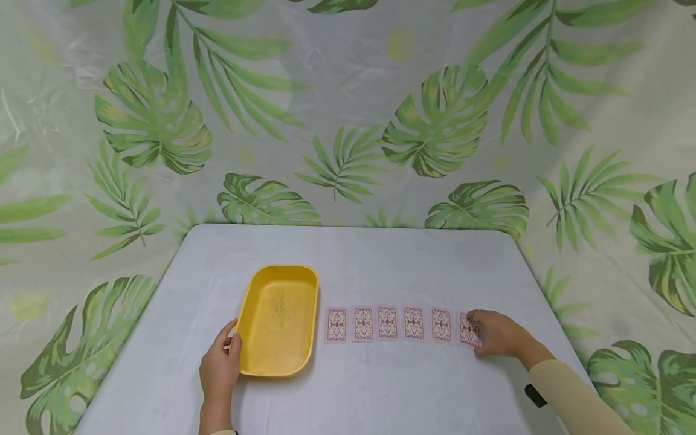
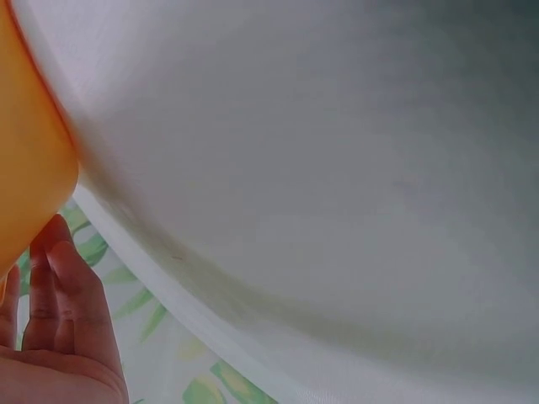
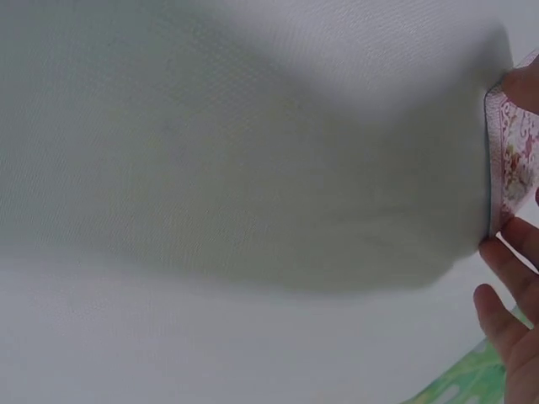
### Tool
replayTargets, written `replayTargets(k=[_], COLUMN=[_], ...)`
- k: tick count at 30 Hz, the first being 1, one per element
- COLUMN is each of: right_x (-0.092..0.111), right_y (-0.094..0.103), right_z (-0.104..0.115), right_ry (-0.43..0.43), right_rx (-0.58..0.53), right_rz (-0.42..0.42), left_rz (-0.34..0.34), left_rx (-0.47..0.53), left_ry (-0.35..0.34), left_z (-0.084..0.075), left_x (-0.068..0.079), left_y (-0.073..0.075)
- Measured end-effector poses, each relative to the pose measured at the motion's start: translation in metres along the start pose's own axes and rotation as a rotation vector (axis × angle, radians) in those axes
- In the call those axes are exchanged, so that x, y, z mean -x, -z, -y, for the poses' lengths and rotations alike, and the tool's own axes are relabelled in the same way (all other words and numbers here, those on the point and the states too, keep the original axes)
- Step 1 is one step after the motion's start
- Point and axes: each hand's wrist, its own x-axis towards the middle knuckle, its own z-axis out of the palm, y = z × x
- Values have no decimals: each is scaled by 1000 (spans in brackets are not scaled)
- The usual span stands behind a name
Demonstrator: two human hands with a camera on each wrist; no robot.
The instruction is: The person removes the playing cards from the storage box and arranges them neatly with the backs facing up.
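Observation:
A yellow plastic tray (image 1: 277, 326) with rounded corners stands on the left part of the table. My left hand (image 1: 220, 365) holds its left side by the rim, and in the left wrist view the fingers (image 2: 80, 286) lie against the tray's outer wall (image 2: 34, 151). At the right end of a row of playing cards, my right hand (image 1: 500, 333) pinches the last card (image 1: 467, 331) by its edges. In the right wrist view, thumb and fingertips are at opposite ends of this card (image 3: 518, 156), its patterned back partly covered by the hand.
Several more playing cards (image 1: 387, 322) lie back side up in a row between the tray and my right hand. A white cloth covers the table (image 1: 402, 393). Leaf-printed sheeting (image 1: 348, 90) hangs behind and around it.

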Motion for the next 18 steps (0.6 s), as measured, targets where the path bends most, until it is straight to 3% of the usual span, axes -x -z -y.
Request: replayTargets(k=[15,18], right_x=[4,3], right_y=[-5,-8], right_z=[0,2], right_ry=[-18,-15], right_rx=[78,132], right_rz=[-2,-52], left_rz=[53,83], left_rx=[-43,-63], left_ry=[-18,-20], left_z=[2,4], left_x=[-4,-4], left_y=[-1,0])
